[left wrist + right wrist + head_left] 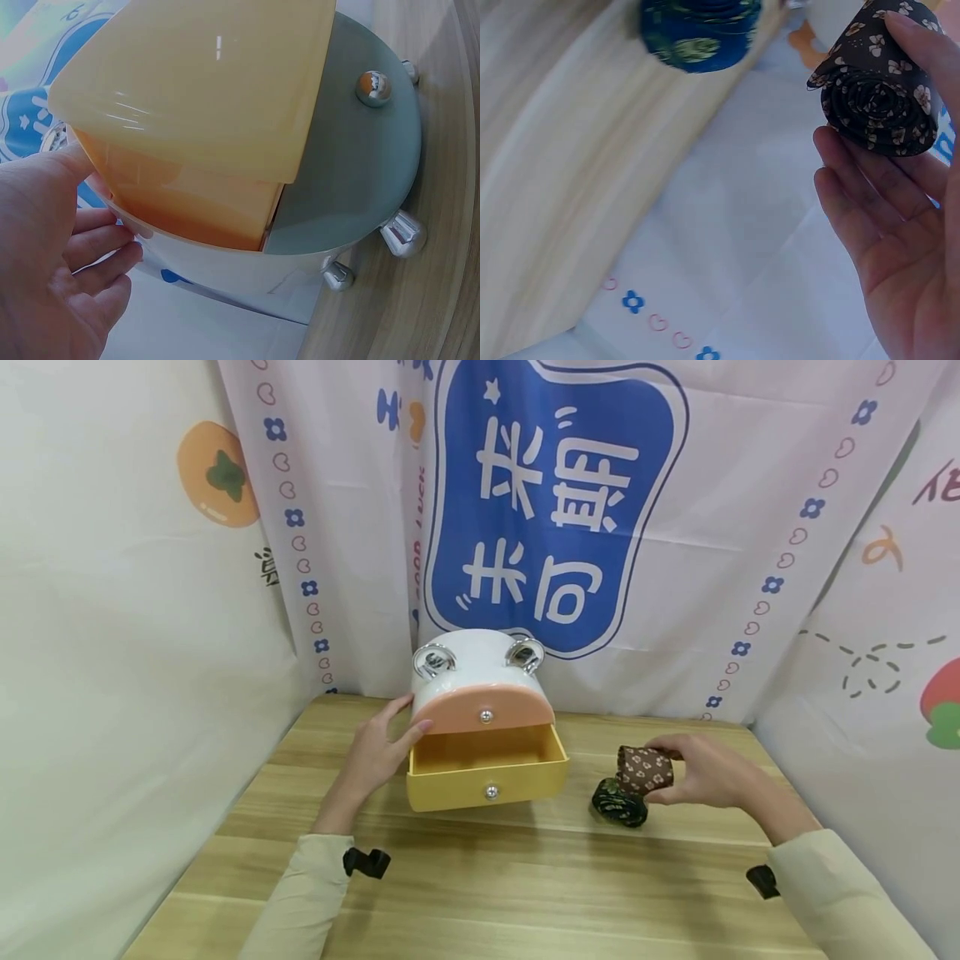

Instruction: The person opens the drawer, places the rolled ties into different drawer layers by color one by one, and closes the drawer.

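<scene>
My right hand [708, 772] pinches a rolled brown cloth with pale flowers [643, 769] between thumb and fingers. Its spiral end faces the camera in the right wrist view. Just below it, a dark green patterned cloth roll [619, 803] overlaps it in the head view. My left hand [377, 750] rests against the left side of a small white drawer cabinet [480, 652], thumb at the front edge and fingers along the side. The yellow drawer [487, 787] is pulled out, its visible inside bare. Above it the pink drawer [480, 710] is closed.
The cabinet stands on a wooden table [480, 885] near the back curtain [360, 527]. Silver rings [433, 660] stick up on its top. In the left wrist view, a grey-green drawer front [352, 165] lies below the yellow one, with silver feet [403, 234] under it.
</scene>
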A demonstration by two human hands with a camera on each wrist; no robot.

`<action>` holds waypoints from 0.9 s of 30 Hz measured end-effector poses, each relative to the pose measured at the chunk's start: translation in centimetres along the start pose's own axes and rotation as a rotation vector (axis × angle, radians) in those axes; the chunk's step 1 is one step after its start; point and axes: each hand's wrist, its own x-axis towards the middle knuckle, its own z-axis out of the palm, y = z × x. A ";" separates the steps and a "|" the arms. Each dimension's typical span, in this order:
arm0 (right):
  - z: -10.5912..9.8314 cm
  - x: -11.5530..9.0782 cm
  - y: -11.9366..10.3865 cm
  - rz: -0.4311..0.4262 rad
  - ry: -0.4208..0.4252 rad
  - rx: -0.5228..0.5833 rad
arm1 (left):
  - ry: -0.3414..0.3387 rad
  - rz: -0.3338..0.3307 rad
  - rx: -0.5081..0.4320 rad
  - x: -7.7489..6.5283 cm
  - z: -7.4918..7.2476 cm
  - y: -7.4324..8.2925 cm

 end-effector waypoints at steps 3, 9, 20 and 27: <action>-0.9 0.9 -1.2 -0.030 0.012 0.006 | 0.000 0.006 0.000 0.0 0.0 0.1; -2.3 2.8 -3.5 -0.110 0.052 -0.009 | -0.003 -0.002 0.003 0.0 0.0 0.1; -3.6 5.9 -8.1 -0.191 0.019 0.044 | -0.002 -0.019 0.008 -0.1 0.0 0.0; -3.3 7.4 -10.2 -0.216 -0.012 0.059 | 0.004 -0.015 -0.003 -0.1 0.1 0.0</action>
